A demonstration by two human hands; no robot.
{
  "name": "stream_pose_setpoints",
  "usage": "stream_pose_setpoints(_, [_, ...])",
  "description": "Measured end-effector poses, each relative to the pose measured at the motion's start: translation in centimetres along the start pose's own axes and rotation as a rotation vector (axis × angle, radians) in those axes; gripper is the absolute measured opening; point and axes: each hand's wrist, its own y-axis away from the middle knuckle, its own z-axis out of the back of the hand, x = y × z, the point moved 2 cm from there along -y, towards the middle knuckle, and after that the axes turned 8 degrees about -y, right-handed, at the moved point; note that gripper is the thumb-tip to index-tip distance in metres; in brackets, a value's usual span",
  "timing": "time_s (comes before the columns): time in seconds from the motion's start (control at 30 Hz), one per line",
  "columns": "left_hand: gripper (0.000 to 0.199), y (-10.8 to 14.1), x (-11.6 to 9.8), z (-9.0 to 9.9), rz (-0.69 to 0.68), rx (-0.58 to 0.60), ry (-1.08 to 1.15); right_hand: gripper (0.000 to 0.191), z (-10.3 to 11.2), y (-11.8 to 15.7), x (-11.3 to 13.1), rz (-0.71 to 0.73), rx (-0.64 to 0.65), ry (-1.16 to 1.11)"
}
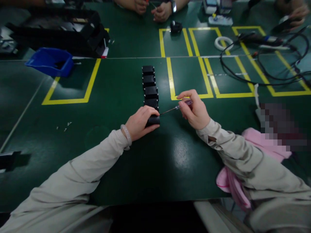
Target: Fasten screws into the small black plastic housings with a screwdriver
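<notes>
My left hand [142, 122] is closed around a small black block [153, 120], pressing it to the green table. The block is the nearest of a column of similar black blocks [151, 92] with small shiny metal bits along both sides. In my right hand [194, 110] is a thin screwdriver [186, 103] with a clear purplish handle, pinched between the fingers. Its shaft points left, and the tip meets the held block's upper right edge. Fingers of my left hand partly cover that block, so what the tip engages cannot be made out.
A blue bin [52, 61] stands at the left before a black rack [65, 30]. Yellow tape [172, 81] marks rectangles on the table. Black cables [243, 77] and a white tape ring [223, 42] lie to the right, pink cloth [263, 142] by my right forearm. Other people's hands [161, 11] work across the table.
</notes>
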Motion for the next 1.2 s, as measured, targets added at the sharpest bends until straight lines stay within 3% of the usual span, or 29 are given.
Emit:
stream_pose_setpoints(0.3, [0.033, 0.0, 0.0, 0.1, 0.001, 0.003, -0.020, 0.015, 0.2, -0.6, 0.2, 0.025, 0.016, 0.032])
stream_pose_setpoints(0.43, [0.032, 0.0, -0.1, 0.1, 0.008, 0.000, -0.018, 0.005, 0.0, -0.6, 0.1, 0.028, 0.010, 0.004])
stream_pose_setpoints(0.73, [0.032, 0.2, -0.1, 0.1, 0.019, 0.003, -0.010, 0.019, 0.2, -0.6, 0.1, 0.033, 0.005, 0.038])
stream_pose_setpoints(1.2, [0.034, 0.2, 0.0, 0.0, 0.048, 0.028, 0.034, 0.012, 0.2, -0.3, 0.9, 0.016, 0.038, 0.065])
